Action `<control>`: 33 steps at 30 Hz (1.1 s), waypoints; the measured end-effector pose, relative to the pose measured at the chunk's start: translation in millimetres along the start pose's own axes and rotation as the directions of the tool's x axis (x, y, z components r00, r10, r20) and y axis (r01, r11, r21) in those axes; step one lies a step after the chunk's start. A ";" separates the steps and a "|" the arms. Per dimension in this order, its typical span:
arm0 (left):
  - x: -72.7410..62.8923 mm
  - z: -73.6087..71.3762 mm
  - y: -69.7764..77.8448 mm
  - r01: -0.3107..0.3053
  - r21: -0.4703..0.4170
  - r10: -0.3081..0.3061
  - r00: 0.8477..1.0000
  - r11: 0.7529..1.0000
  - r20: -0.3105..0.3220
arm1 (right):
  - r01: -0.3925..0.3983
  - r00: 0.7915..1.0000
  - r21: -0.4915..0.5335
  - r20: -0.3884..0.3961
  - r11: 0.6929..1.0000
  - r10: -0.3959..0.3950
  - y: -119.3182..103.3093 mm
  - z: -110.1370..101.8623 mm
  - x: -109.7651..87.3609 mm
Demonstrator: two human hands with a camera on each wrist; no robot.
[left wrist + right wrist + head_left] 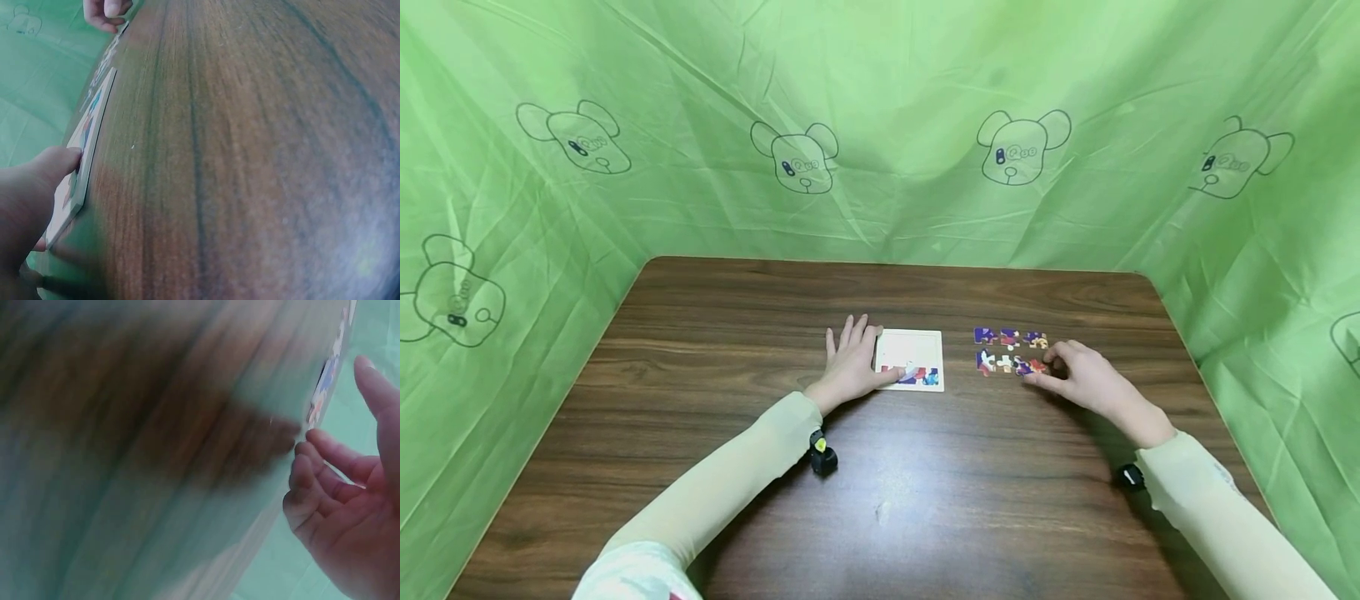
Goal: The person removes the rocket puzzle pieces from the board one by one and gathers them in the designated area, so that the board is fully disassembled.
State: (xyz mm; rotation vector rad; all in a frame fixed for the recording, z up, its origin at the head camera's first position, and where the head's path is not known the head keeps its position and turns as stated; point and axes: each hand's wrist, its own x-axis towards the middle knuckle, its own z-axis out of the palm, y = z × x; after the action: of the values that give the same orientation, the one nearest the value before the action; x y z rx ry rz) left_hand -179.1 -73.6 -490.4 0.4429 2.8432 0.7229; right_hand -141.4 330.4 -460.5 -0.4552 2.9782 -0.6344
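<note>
A square white puzzle tray (910, 346) lies on the table, with a row of colourful pieces (929, 377) along its near side. My left hand (853, 371) lies at the tray's left edge, fingers spread and fairly straight. Its thumb (64, 161) reaches over the rim onto the pieces. To the right, my right hand (1084, 382) is at the end of two rows of loose jigsaw pieces. Its thumb and bent fingers (306, 475) stand apart on either side of a red and purple piece (1036, 367). Whether they touch it is hard to tell.
The upper row of loose pieces (1009, 337) and the lower row (996, 363) lie right of the tray. Dark wood-grain table (970, 500) surrounds everything. Green cloth (895, 208) with drawn bear heads hangs behind and at both sides.
</note>
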 end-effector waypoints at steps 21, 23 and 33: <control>-1.2 -1.8 2.9 0.003 0.019 -0.003 1.000 1.000 -0.007 | 0.133 0.990 -0.010 -0.038 0.991 -0.134 5.5 3.4 -0.6; -1.3 -1.9 2.8 0.004 0.018 -0.003 1.000 1.000 -0.008 | 0.128 0.991 0.007 -0.040 0.992 -0.128 7.3 2.1 -2.5; -1.1 -1.7 2.9 0.007 0.016 -0.007 1.000 1.000 0.010 | 0.081 0.996 0.011 -0.035 0.997 -0.081 13.2 2.2 -2.1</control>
State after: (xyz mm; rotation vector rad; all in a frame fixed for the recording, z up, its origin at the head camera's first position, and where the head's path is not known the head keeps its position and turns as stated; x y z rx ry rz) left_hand -177.7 -72.3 -487.4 0.4374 2.8411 0.6954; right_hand -142.7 341.7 -467.9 -0.5722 2.9996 -0.6738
